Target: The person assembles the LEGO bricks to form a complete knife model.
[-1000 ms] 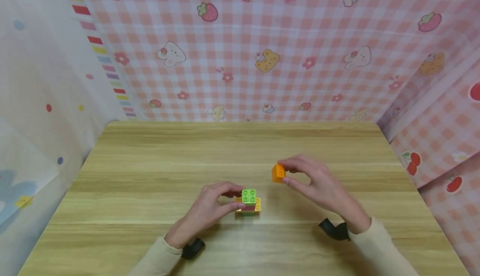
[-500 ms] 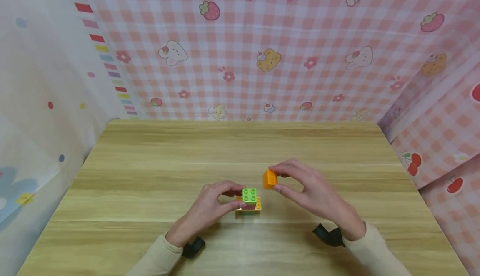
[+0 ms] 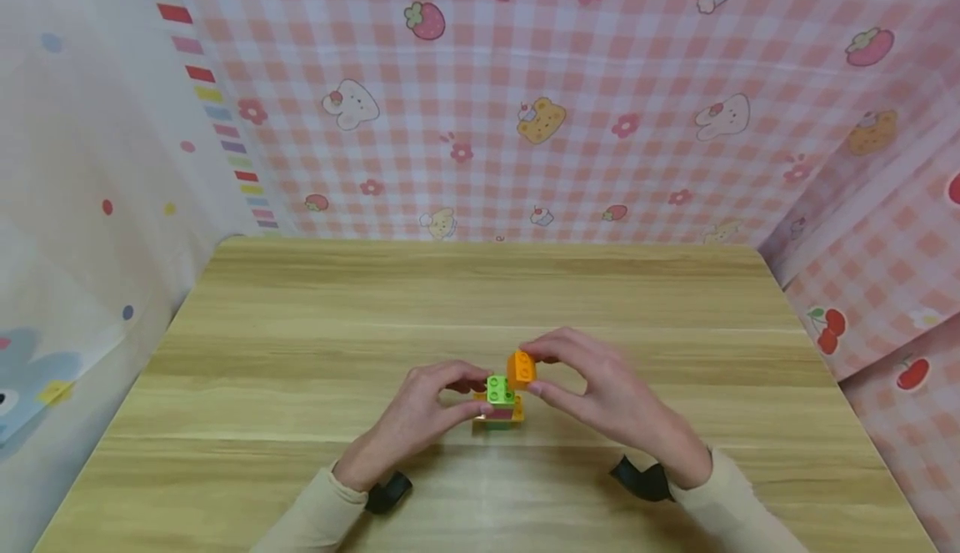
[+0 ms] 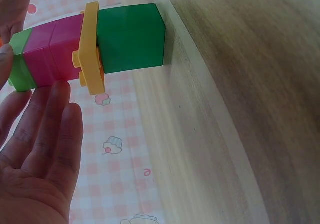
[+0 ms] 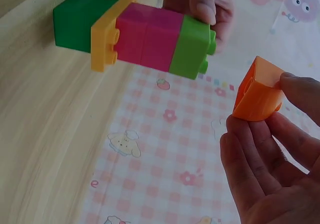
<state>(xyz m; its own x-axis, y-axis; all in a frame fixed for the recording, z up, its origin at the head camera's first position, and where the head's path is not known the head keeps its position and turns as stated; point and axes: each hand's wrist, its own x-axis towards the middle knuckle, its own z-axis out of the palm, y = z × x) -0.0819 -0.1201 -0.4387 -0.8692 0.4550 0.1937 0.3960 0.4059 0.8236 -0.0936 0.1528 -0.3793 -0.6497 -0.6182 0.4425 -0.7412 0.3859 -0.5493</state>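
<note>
A tower of building blocks stands upright on the table (image 3: 337, 303). It has a dark green block (image 4: 131, 38) at the bottom, a yellow-orange plate (image 5: 103, 49), magenta blocks (image 5: 148, 35), and a light green block (image 5: 191, 46) with studs on top. My left hand (image 3: 423, 411) holds the tower near its top, thumb on the light green block. Between thumb and fingers, my right hand (image 3: 603, 382) pinches an orange block (image 5: 260, 91) with a curved side. The right wrist view shows the orange block above the tower's top and apart from it, its hollow underside partly visible.
Black curved pieces, one beside the left wrist (image 3: 388, 493) and one beside the right wrist (image 3: 642, 480), hang above the table. Behind the table's back edge rises a pink checked cloth (image 3: 465, 77); a pale cloth (image 3: 90, 161) covers the left side.
My right hand has carried the orange block left and toward me, from beyond the tower's right side to its top. The left hand keeps its hold, and the tower stays in place.
</note>
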